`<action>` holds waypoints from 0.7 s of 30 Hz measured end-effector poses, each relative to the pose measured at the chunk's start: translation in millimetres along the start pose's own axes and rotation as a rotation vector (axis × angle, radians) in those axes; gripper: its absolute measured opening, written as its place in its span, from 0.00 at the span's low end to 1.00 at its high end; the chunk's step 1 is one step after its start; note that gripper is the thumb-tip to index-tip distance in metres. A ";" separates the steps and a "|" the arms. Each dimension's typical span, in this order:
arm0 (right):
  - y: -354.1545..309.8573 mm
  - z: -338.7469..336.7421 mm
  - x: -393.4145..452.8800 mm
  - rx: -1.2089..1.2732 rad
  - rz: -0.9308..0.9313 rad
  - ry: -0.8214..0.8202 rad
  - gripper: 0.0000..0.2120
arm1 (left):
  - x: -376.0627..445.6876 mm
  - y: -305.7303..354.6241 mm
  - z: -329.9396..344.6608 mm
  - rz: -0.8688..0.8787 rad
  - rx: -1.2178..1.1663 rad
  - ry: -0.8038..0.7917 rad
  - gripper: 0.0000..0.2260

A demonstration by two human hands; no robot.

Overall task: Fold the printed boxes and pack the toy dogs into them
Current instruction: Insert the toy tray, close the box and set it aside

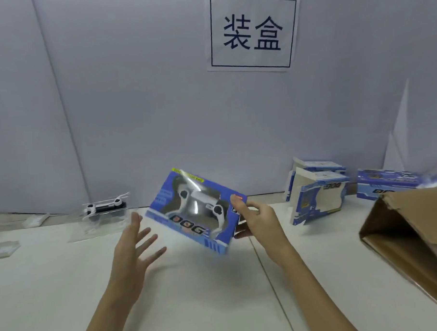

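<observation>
So the right hand (258, 220) is gripping a packed blue box (197, 211) by its right end, thumb on the front face and fingers curled behind it, holding it up off the white tabletop (193, 304) at a tilt, left end higher and further away. Through the clear window on the front you can see a white toy dog (201, 207) sitting inside, and there's "DOG" printed in big letters along the lower edge. The left hand (136, 246) isn't holding anything, it's just spread out with the fingers straight, palm facing the box and a little below its left end, not touching it. Over at the back left of the tabletop, by the grey wall, another toy dog (105, 207) in black and white lies in a clear plastic tray (100, 225), and there are a couple more clear plastic bits near the left edge. On the right side at the back stand some printed boxes (316, 193), partly folded with flaps sticking out, and one more blue box (388, 185) lies flat beside them. A brown cardboard carton (410, 234) leans in from the right edge. Paper sign (253, 31) with two Chinese characters is stuck on the wall above.
</observation>
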State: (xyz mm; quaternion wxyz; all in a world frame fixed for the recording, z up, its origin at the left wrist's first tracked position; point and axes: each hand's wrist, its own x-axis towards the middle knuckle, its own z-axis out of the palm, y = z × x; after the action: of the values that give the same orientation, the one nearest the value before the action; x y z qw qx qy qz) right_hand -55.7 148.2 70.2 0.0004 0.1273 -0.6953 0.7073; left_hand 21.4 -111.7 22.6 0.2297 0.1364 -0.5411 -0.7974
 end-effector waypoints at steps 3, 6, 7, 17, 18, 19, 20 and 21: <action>-16.9 -10.6 4.7 0.421 -0.148 0.308 0.28 | 3.3 0.0 -6.8 -0.007 0.038 0.038 0.29; -29.6 -31.2 3.1 0.771 -0.389 0.617 0.30 | 3.2 -2.1 -7.4 -0.027 0.082 0.023 0.28; -30.6 -38.7 2.1 0.790 -0.440 0.696 0.33 | 3.1 -2.7 -6.2 -0.035 0.092 0.013 0.27; 28.8 7.6 6.6 -0.043 -0.130 0.359 0.10 | 3.2 -27.1 2.7 0.121 0.521 0.012 0.12; 38.7 17.7 3.7 -0.129 -0.105 0.248 0.10 | 2.4 -30.8 3.3 0.167 0.597 0.015 0.10; 48.2 28.1 -0.8 -0.230 -0.072 0.138 0.11 | 0.8 -34.3 3.6 0.222 0.699 0.020 0.08; 58.9 37.4 -5.5 -0.335 -0.051 0.036 0.10 | -1.3 -38.1 4.4 0.284 0.834 0.020 0.08; 70.0 45.5 -10.1 -0.467 -0.055 -0.062 0.09 | -3.6 -41.1 3.8 0.348 0.999 0.008 0.07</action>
State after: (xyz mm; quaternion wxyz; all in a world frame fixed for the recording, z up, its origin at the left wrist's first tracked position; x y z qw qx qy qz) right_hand -50.2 102.9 -0.4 0.0277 0.1640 -0.8360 0.5229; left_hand 13.7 -94.1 -14.2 0.2677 0.1403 -0.8691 -0.3917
